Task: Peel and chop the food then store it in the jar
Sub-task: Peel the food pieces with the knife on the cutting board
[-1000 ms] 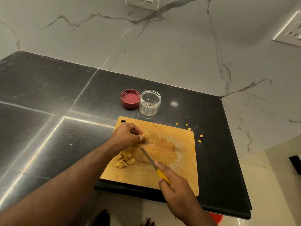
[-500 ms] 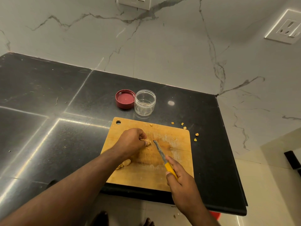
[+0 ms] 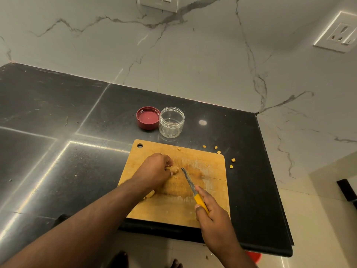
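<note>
A wooden cutting board lies at the counter's front edge. On it, my left hand pinches a small pale ginger piece against the board. My right hand grips a yellow-handled knife, whose blade tip sits just right of the piece. My left forearm hides most of a heap of cut slices. Behind the board stand an uncapped clear jar and its red lid, lying upside down.
Small yellow bits lie scattered on the black counter past the board's far right corner. Marble walls close the back and right. The counter ends at the right edge; a red object shows on the floor below.
The knife has moved from the board's middle up to the ginger piece. My left hand has stayed on the piece, and my forearm now covers the sliced heap. The camera tilted slightly.
</note>
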Demonstrator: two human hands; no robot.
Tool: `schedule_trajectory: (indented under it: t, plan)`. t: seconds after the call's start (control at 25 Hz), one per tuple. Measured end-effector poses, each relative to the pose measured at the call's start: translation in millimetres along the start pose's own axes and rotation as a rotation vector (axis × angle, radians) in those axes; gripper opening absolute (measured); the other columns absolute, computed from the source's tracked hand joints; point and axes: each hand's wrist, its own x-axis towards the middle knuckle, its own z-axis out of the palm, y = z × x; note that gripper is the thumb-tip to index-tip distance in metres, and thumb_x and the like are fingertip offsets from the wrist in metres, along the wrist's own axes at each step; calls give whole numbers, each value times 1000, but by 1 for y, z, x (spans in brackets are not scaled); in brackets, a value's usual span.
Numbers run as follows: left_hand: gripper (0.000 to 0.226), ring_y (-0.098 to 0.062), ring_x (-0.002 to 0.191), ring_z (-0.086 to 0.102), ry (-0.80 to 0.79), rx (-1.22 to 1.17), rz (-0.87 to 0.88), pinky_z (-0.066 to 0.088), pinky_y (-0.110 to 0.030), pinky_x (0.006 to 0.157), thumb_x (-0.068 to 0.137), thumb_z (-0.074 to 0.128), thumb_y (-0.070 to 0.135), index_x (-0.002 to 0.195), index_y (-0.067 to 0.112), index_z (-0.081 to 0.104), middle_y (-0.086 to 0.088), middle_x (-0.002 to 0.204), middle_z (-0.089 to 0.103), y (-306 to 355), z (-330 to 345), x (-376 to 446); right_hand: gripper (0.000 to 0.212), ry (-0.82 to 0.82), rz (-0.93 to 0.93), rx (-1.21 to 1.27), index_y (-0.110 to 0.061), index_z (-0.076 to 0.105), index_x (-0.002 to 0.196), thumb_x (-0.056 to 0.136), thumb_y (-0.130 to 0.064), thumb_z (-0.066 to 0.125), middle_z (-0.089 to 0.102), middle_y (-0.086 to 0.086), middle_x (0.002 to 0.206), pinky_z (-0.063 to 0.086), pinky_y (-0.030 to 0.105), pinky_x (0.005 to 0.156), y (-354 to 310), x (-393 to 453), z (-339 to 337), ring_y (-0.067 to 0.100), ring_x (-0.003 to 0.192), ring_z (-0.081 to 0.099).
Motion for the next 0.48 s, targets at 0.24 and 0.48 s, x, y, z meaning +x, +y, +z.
schedule_trajectory:
  t: [0.24, 0.48]
  plan:
    - [36, -18, 123, 55, -62, 17, 49, 48, -26, 91, 103, 50, 23, 137, 36, 54, 2, 142, 55, -2, -6, 3, 47, 18, 31, 4, -43, 37, 145, 104, -22, 44, 42, -25, 131, 43, 2, 66, 5, 1, 0, -28, 91, 48]
    - [48, -10, 119, 51, -186, 185, 234, 49, -23, 94, 95, 61, 7, 133, 36, 61, 8, 135, 51, -2, -18, 6, 47, 17, 33, 21, -41, 37, 146, 104, -22, 44, 42, -25, 133, 42, 1, 68, 8, 1, 0, -32, 96, 43]
